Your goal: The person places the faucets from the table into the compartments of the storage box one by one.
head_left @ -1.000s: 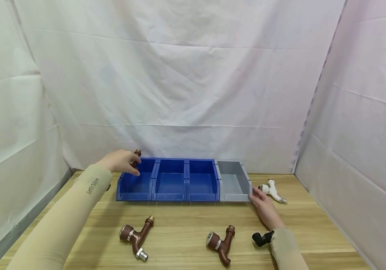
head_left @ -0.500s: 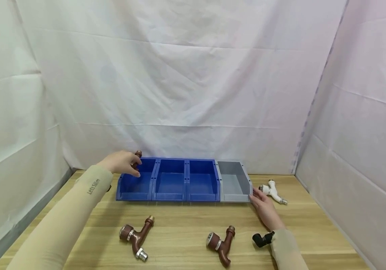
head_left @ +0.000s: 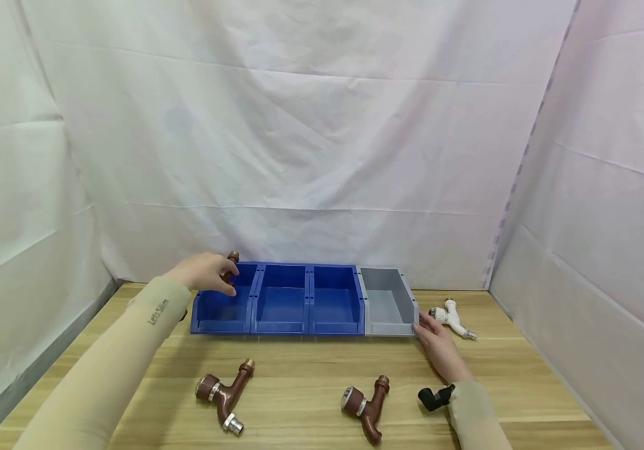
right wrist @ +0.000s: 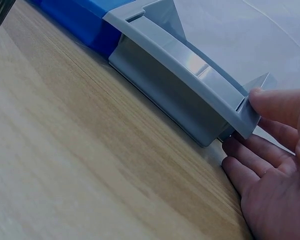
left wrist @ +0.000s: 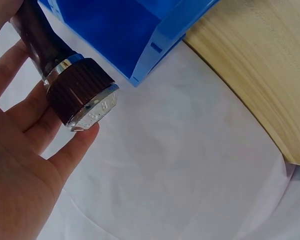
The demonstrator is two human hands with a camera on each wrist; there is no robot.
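Note:
My left hand (head_left: 202,273) holds a dark brown tap (left wrist: 80,90) over the back of the leftmost blue bin (head_left: 221,327). Its ribbed handle with a clear cap shows in the left wrist view, a fingertip against the cap; in the head view only the threaded end rises above the fingers. With the thumb on its front corner and fingers at the outer side and below, my right hand (head_left: 440,347) grips the grey bin (head_left: 392,329). This bin ends the row on the right, beside the joined blue bins.
Two more brown taps lie in front of the row, a left tap (head_left: 232,397) with a silver nozzle and a right tap (head_left: 372,412). A white tap (head_left: 454,320) lies beyond my right hand. White cloth (head_left: 311,156) hangs behind the wooden table (head_left: 294,369).
My left hand, with the tap in it, has shifted very slightly right relative to the bins. The right hand keeps its grip on the grey bin.

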